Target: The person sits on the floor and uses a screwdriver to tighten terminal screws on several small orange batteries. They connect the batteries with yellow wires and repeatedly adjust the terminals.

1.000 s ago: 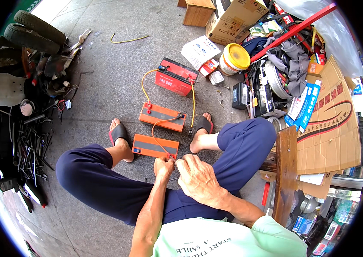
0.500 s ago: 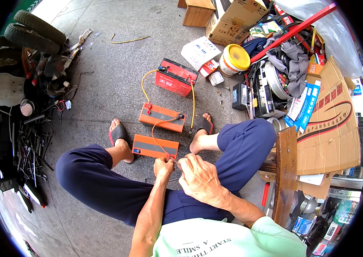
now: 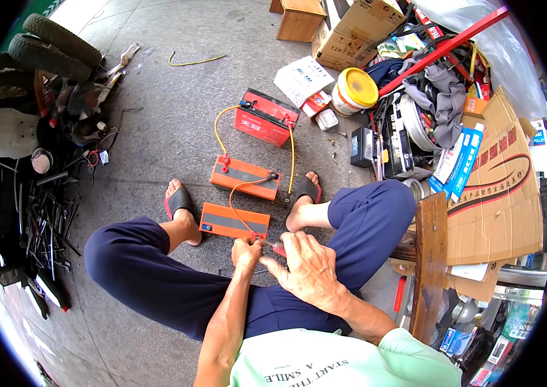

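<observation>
Fingers of the left hand [image 3: 245,255] are curled closed at the near right corner of the nearest orange battery [image 3: 228,225]; what is pinched between them is hidden. A red-handled tool [image 3: 279,249] is touched by the fingers of the right hand [image 3: 311,269], just beside that corner. The right thumb is spread away, so whether the handle is firmly gripped cannot be told.

An orange cable [image 3: 242,218] is run from the same corner to the right end of the middle orange battery [image 3: 240,172]. From this battery's left end, a yellow cable [image 3: 216,134] is looped to the left end of the red battery [image 3: 267,124], set furthest away. A second yellow cable [image 3: 293,155] is hung from the red battery's right end toward the sandalled right foot [image 3: 298,211].

All three batteries are lined up on the grey floor [image 3: 157,122]. Along the floor's left edge, tyres [image 3: 60,40] and metal tools [image 3: 51,238] are piled; along its right edge, a yellow-lidded bucket [image 3: 358,88] and flattened cardboard [image 3: 502,213] are crowded among clutter.
</observation>
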Available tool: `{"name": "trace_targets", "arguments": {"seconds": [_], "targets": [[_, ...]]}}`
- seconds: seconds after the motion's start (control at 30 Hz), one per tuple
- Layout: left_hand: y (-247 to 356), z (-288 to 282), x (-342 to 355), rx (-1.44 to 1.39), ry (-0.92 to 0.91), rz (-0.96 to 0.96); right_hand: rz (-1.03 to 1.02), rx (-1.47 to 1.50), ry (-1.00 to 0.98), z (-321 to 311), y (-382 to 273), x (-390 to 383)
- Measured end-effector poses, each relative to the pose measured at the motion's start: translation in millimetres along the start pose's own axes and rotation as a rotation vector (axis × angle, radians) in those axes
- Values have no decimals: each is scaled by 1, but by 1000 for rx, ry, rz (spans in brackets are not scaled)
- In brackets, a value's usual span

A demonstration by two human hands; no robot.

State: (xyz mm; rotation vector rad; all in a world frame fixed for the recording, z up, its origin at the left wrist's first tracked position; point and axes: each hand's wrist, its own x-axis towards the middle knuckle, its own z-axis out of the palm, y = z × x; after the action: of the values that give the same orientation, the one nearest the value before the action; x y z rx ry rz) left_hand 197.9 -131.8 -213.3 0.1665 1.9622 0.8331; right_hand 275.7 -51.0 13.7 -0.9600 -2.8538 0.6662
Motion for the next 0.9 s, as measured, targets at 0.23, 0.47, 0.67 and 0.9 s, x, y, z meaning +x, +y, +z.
{"name": "trace_targets", "arguments": {"seconds": [0.23, 0.47, 0.67, 0.9], "targets": [[-9, 5, 6, -29, 4, -36, -129, -64, 52, 7, 12, -2], [6, -2, -3, -4, -6, 2, 101, -75, -123, 4, 8, -6], [-11, 5, 7, -69, 3, -24, -207, 25, 66, 4, 12, 1], [-2, 4, 2, -1, 9, -24, 4, -81, -18, 4, 6, -6]]}}
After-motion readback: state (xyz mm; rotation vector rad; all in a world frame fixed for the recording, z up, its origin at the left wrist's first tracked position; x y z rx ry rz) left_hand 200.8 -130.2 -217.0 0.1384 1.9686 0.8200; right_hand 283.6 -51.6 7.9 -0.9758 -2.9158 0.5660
